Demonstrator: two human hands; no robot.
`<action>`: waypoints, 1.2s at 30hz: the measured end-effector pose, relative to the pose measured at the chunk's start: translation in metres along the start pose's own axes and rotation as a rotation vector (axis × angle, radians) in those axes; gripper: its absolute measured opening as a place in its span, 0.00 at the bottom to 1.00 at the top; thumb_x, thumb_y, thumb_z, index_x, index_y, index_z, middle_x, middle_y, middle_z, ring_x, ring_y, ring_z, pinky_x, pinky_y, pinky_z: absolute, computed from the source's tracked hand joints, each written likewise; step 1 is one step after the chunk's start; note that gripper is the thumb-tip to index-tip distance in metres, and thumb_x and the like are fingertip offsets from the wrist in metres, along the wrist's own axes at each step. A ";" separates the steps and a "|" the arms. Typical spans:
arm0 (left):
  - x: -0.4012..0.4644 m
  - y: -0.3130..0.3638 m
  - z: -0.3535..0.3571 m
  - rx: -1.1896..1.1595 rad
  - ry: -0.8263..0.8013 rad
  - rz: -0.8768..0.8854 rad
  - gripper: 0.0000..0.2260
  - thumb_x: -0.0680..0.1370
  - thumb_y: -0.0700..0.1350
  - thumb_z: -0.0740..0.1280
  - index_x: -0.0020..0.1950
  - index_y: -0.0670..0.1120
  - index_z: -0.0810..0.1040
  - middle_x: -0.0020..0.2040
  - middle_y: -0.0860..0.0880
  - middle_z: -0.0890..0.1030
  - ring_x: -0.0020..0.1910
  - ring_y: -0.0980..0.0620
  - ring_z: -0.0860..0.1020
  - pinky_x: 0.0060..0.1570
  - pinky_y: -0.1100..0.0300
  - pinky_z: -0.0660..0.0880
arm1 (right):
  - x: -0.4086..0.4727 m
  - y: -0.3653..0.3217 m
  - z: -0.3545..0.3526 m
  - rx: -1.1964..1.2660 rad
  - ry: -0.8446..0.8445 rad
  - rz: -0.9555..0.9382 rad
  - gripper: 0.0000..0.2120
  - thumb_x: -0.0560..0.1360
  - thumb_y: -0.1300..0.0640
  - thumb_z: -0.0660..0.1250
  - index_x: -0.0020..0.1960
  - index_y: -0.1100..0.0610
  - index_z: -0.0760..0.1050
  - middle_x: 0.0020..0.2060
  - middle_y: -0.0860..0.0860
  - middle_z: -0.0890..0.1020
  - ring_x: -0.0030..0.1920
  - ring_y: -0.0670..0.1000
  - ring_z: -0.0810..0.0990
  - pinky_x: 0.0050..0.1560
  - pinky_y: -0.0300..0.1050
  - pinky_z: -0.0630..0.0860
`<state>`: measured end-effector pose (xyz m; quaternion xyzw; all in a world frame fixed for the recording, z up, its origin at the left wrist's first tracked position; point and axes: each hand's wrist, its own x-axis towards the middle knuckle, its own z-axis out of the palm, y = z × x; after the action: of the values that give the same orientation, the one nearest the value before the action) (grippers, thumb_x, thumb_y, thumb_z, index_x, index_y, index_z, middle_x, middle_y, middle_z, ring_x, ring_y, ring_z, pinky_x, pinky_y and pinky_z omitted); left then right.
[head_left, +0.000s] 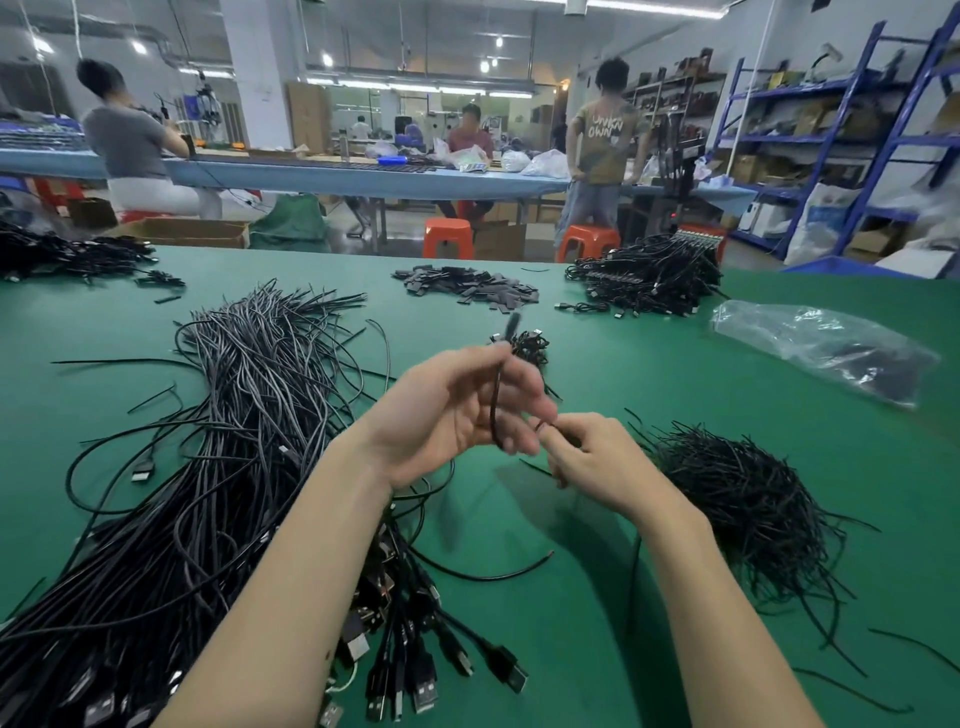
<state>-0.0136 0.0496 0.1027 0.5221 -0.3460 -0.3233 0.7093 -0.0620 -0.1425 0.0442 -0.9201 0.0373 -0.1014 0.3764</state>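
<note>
I see bare green table (571, 649) open between the cable heap (223, 426) on the left and the tie pile (748, 499) on the right; a small bundle (527, 345) blocks straight ahead.

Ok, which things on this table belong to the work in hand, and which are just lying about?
In hand: left hand holding the black cable; right hand pinching a thin black strand; loose cable pile, left; heap of short strands, right, likely the supply.
Lying about: plastic bag; flat black pieces; far cable heap.
</note>
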 end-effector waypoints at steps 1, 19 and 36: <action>-0.001 -0.002 -0.003 0.081 -0.037 -0.056 0.21 0.84 0.49 0.54 0.44 0.46 0.84 0.45 0.42 0.86 0.38 0.45 0.84 0.39 0.60 0.79 | 0.000 -0.003 -0.003 0.029 0.022 -0.005 0.17 0.81 0.46 0.63 0.35 0.38 0.80 0.28 0.52 0.78 0.29 0.47 0.74 0.36 0.43 0.70; 0.018 -0.018 -0.005 -0.339 0.242 0.096 0.21 0.86 0.48 0.52 0.62 0.37 0.79 0.61 0.39 0.82 0.61 0.45 0.81 0.54 0.57 0.81 | -0.013 -0.018 -0.021 0.642 -0.651 -0.065 0.09 0.78 0.67 0.64 0.43 0.57 0.75 0.43 0.56 0.80 0.43 0.55 0.79 0.51 0.48 0.78; 0.022 -0.029 0.005 0.208 0.345 -0.124 0.18 0.86 0.48 0.55 0.57 0.38 0.81 0.51 0.42 0.86 0.49 0.48 0.85 0.53 0.56 0.81 | 0.000 -0.046 -0.036 0.896 -0.134 0.052 0.09 0.81 0.65 0.60 0.50 0.53 0.76 0.43 0.50 0.82 0.27 0.43 0.70 0.22 0.33 0.62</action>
<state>-0.0085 0.0212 0.0791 0.6605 -0.2181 -0.2345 0.6791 -0.0700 -0.1345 0.1014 -0.6698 -0.0116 -0.0382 0.7415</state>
